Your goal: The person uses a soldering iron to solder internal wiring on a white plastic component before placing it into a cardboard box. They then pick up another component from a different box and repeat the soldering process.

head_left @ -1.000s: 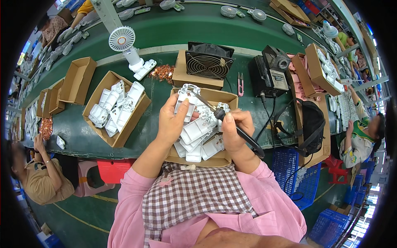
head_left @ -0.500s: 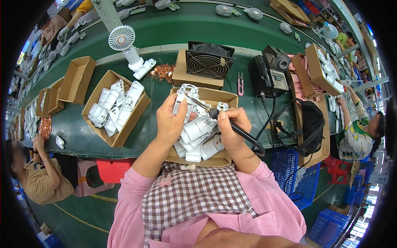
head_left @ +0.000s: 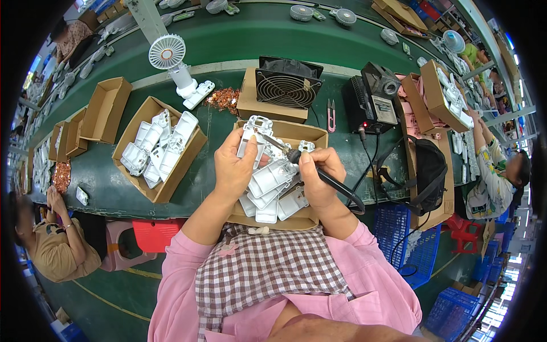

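My left hand (head_left: 232, 165) is closed around a white plastic housing (head_left: 260, 123), which it holds above an open cardboard box (head_left: 307, 219). In my right hand (head_left: 322, 174) is a soldering iron (head_left: 336, 184) with a black handle, gripped like a pen. Its metal tip points left and reaches the housing; whether it touches is too small to tell. Beneath both hands, several white plastic housings (head_left: 272, 181) lie piled in the box. The iron's black cable curves away to the right.
Behind the box stands a black fan (head_left: 289, 82); right of it are pink-handled snips (head_left: 331, 115) and a black soldering station (head_left: 370, 102). Another box of housings (head_left: 191, 149) sits left, near a white handheld fan (head_left: 168, 54) and copper-coloured bits (head_left: 223, 99). Co-workers sit on both sides.
My hands, the housing and the iron stay almost still. Fans on the far conveyor have shifted slightly left. The co-worker at far left has drawn an arm back from the belt.
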`<action>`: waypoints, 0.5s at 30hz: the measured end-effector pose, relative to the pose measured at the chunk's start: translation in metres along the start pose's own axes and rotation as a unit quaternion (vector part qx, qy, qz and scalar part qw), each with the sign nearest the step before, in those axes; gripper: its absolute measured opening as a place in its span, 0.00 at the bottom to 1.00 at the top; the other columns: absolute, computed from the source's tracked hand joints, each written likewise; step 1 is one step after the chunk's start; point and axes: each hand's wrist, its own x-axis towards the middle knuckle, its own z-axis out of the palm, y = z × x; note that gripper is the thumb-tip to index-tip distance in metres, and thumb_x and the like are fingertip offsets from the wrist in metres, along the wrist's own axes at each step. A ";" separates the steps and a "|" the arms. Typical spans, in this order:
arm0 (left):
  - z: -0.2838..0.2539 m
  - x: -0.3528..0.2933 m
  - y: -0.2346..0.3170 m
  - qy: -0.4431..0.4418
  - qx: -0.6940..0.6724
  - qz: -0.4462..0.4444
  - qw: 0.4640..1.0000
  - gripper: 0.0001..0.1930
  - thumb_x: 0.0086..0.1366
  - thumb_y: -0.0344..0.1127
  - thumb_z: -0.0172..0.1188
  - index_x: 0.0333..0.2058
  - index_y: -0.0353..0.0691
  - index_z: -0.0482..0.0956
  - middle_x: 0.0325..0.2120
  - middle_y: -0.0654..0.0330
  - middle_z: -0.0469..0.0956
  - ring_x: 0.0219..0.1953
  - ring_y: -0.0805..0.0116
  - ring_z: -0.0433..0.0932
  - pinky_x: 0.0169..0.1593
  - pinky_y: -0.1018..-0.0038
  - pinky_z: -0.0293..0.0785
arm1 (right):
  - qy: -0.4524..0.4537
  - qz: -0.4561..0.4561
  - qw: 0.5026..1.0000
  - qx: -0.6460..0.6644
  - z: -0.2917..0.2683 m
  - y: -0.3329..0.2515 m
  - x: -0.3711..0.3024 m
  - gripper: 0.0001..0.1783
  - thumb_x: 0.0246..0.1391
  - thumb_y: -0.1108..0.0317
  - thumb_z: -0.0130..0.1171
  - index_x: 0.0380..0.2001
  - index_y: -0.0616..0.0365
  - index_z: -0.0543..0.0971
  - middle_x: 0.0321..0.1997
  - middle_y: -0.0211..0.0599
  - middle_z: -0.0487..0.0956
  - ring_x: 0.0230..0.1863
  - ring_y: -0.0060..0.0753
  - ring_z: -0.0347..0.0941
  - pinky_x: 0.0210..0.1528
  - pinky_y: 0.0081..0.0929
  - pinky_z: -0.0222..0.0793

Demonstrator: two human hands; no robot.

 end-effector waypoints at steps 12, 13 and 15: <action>0.002 -0.001 -0.004 0.008 0.011 -0.004 1.000 0.08 0.66 0.27 0.52 0.41 0.31 0.75 0.29 0.62 0.80 0.25 0.78 0.79 0.27 0.82 0.76 | 0.004 -0.009 1.000 0.016 -0.002 0.000 -0.001 0.08 0.53 0.74 0.61 0.26 0.62 0.71 0.20 0.28 0.75 0.21 0.12 0.65 0.22 0.15 0.61; 0.002 -0.001 -0.005 0.009 0.014 -0.003 1.000 0.08 0.65 0.27 0.52 0.40 0.31 0.76 0.28 0.62 0.80 0.25 0.78 0.79 0.27 0.82 0.76 | 0.003 -0.003 1.000 0.018 -0.002 0.000 -0.001 0.08 0.53 0.74 0.61 0.26 0.62 0.71 0.20 0.28 0.75 0.21 0.12 0.65 0.22 0.15 0.61; 0.002 -0.001 -0.006 0.008 0.014 0.001 1.000 0.08 0.65 0.27 0.52 0.40 0.31 0.76 0.28 0.62 0.80 0.25 0.78 0.79 0.28 0.82 0.76 | 0.007 0.005 1.000 0.023 -0.001 0.001 -0.001 0.08 0.53 0.74 0.61 0.26 0.62 0.71 0.20 0.28 0.74 0.20 0.12 0.64 0.22 0.15 0.60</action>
